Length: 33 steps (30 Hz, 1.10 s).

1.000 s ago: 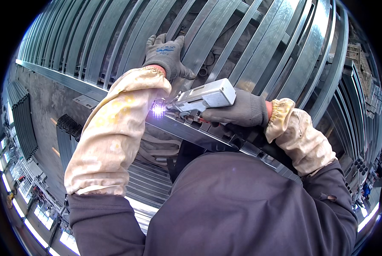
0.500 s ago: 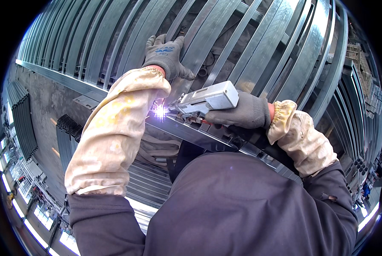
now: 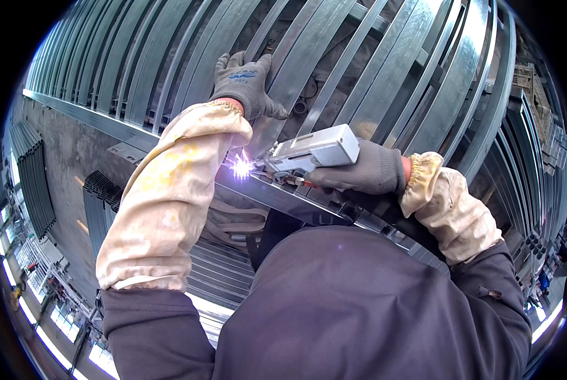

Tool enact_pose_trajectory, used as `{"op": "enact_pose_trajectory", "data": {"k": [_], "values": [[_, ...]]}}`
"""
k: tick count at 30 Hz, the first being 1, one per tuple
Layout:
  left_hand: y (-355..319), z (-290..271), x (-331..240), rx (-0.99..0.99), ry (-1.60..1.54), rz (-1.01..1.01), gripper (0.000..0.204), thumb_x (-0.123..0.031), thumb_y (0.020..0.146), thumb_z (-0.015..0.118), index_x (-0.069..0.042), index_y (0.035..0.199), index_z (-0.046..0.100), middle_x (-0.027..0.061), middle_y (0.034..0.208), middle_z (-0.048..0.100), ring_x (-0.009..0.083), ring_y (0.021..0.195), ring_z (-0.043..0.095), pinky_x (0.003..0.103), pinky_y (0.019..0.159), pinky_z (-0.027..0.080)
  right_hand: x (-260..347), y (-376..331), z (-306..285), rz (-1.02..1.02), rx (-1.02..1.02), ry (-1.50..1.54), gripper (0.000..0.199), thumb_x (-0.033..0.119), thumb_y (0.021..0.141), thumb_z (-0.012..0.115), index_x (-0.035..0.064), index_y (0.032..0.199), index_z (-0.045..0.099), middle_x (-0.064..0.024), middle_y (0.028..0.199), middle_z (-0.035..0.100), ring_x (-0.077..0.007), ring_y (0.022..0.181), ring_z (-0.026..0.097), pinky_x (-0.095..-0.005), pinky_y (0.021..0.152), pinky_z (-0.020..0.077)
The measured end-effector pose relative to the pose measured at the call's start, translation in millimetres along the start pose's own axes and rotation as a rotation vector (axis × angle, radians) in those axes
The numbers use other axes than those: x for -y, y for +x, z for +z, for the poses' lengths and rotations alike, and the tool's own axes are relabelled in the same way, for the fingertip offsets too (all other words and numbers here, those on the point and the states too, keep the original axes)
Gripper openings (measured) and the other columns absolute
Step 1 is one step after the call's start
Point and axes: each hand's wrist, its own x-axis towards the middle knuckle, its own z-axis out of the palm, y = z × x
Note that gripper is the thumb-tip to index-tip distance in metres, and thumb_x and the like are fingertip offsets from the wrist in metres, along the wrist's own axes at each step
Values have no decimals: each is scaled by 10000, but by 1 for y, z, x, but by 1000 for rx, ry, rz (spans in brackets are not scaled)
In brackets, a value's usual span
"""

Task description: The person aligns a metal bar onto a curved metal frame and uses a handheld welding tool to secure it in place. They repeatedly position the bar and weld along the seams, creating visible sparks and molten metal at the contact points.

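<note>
Little has moved since the earlier frames: the arc spark [image 3: 241, 168] sits at the same spot, centre-left of the frame, and both hands keep their places; the spark looks a touch brighter.

The right hand [image 3: 366, 172], in a dark grey glove, has its fingers clamped round the white, box-shaped welding gun [image 3: 315, 150], nozzle pointing left into the spark. The left hand [image 3: 245, 82], grey glove w/ fingers spread flat, presses on an upright steel bar [image 3: 309, 57] in the upper centre; it grips nothing. Both forearms wear tan leather sleeves [image 3: 169, 190].

Step in hand, by my reading: welding the joint where a bar meets the steel rail [image 3: 296, 202] that runs diagonally from upper left to lower right. The next move prob. calls for a steady nozzle along the seam, w/ the left hand bracing the frame — then a shift to the adjacent bar.

Hard to make out: the joint itself is washed out by glare, the nozzle tip is lost in it, and the person's dark jacket [image 3: 372, 304] hides the lower rail. The frame edges are bent and black.
</note>
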Motion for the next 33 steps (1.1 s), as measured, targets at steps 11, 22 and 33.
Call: {"op": "enact_pose_trajectory", "data": {"k": [11, 22, 33], "values": [[0, 0, 0, 13, 11, -12, 1296, -600, 522, 945, -157, 1597, 373, 226, 1585, 412, 389, 1554, 239, 531, 1274, 103, 6, -6, -4, 17, 44, -38, 388, 286, 989, 704, 24, 1270, 646, -13, 836, 669, -78, 699, 592, -257, 641, 516], [-1, 2, 1, -6, 25, 1, 1280, -604, 548, 935, -129, 1595, 372, 199, 1554, 479, 366, 1556, 243, 534, 1276, 96, -3, -9, -4, -41, 39, -65, 380, 283, 1002, 690, 16, 1268, 643, -13, 817, 655, -74, 675, 562, -255, 621, 499], [-1, -2, -1, 27, 16, -2, 1295, -618, 540, 933, -131, 1598, 367, 220, 1584, 426, 380, 1559, 233, 526, 1276, 93, -11, -16, -4, -74, 24, -21, 492, 273, 988, 716, 35, 1395, 574, -12, 887, 667, -69, 706, 569, -247, 634, 502]]}}
